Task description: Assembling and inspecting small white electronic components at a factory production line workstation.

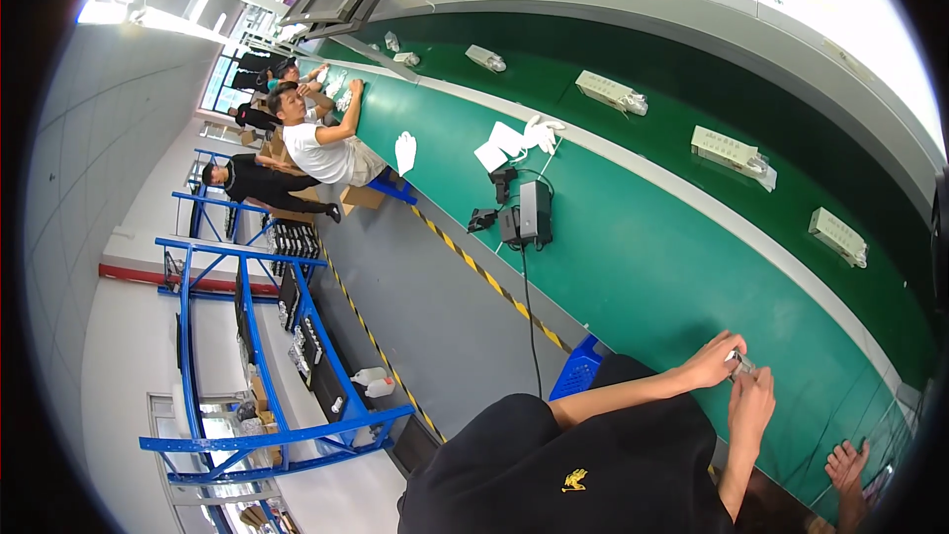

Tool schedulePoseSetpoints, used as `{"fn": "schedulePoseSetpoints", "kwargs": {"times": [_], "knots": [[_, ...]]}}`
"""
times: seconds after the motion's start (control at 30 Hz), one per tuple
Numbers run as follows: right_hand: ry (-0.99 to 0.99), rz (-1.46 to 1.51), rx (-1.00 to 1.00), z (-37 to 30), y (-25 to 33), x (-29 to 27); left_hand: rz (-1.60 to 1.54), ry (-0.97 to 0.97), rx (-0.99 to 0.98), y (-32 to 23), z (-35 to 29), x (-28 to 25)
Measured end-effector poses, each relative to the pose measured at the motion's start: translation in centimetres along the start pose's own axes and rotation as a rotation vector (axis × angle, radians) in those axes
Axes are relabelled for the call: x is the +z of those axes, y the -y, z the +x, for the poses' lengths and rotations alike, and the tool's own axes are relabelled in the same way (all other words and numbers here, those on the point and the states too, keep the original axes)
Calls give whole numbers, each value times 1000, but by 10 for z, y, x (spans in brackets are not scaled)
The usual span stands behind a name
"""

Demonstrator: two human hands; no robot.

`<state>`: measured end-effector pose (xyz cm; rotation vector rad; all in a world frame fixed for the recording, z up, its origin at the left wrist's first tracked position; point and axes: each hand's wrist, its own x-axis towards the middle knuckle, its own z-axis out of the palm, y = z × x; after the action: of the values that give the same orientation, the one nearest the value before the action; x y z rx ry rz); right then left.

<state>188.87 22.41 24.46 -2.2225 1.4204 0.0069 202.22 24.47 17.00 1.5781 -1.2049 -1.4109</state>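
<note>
Over the green bench, my left hand (716,362) and my right hand (753,403) meet with fingers pinched together. Between their fingertips is a small grey, partly see-through piece (736,364), too small and covered to name. Both hands grip it, the left from the far side and the right from the near side. On the bench farther left lie a black power adapter (535,213) with a cable, and black plug pieces (483,220) beside it.
Beyond the green bench (633,287), a dark green belt carries several pale boxes (732,153) with clear wrapping. White gloves (542,133) and white cards (490,155) lie near the adapter. A co-worker's hand (846,465) rests at the lower right. Another person (326,143) sits farther along.
</note>
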Motion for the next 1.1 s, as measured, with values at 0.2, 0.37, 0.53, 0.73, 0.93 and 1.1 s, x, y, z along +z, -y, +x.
{"fn": "schedulePoseSetpoints", "kwargs": {"times": [0.2, 0.37, 0.53, 0.73, 0.93, 1.1], "knots": [[35, 14, -129, -10, 24, 14, -28, -8, 69, 17, 4, -9], [113, -12, -10, -9, 42, 15, -50, 21, 41, 13, 5, -19], [147, -26, 52, -8, 38, 37, -236, 50, -63, 14, -5, -30], [3, 4, 69, -18, 53, 16, 8, -32, 255, 23, -3, -26], [-27, 216, -183, 10, 54, 40, -272, 50, -98, 29, 2, -82], [-167, 91, -224, 7, 66, 56, -211, 156, -74, 44, 0, -106]]}}
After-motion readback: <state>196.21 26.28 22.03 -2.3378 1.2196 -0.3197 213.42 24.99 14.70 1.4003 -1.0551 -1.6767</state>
